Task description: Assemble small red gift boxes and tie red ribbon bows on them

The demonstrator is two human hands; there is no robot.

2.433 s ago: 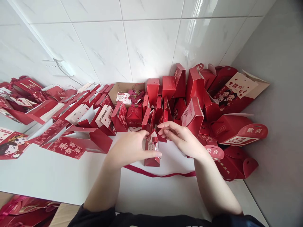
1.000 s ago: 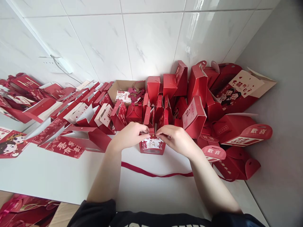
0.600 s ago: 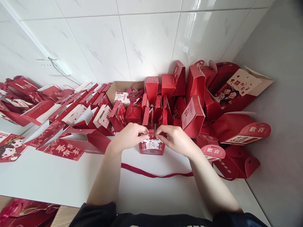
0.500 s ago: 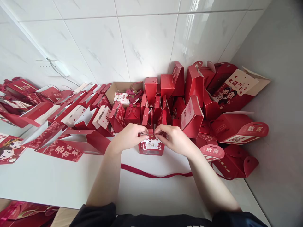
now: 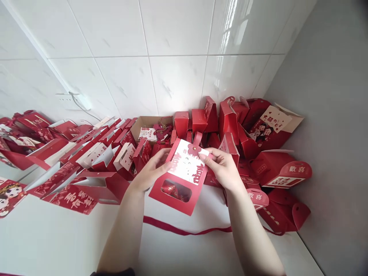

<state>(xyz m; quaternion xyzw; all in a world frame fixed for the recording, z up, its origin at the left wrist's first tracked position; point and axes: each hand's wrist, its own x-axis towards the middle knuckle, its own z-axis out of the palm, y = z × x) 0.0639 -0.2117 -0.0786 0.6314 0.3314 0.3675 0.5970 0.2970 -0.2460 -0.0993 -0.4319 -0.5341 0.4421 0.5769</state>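
A red gift box is held up and tilted between both hands. Its front has a white printed panel, a clear window with something red inside, and a flower-shaped tag with a strap at the top. My left hand grips its left edge, thumb on the front. On the right edge my right hand is closed, with its thumb by the flower. The fingers behind the box are hidden. A dark red ribbon lies on the table below the box.
Rows of open red boxes stand at left. A cardboard tray with loose tags sits at the back by the tiled wall. More red boxes crowd the right, near a grey wall. The white table stretches in front.
The gift box has been lifted off the table toward me and tilted. My hands have moved from its top strap to its two sides. The view has tipped upward.
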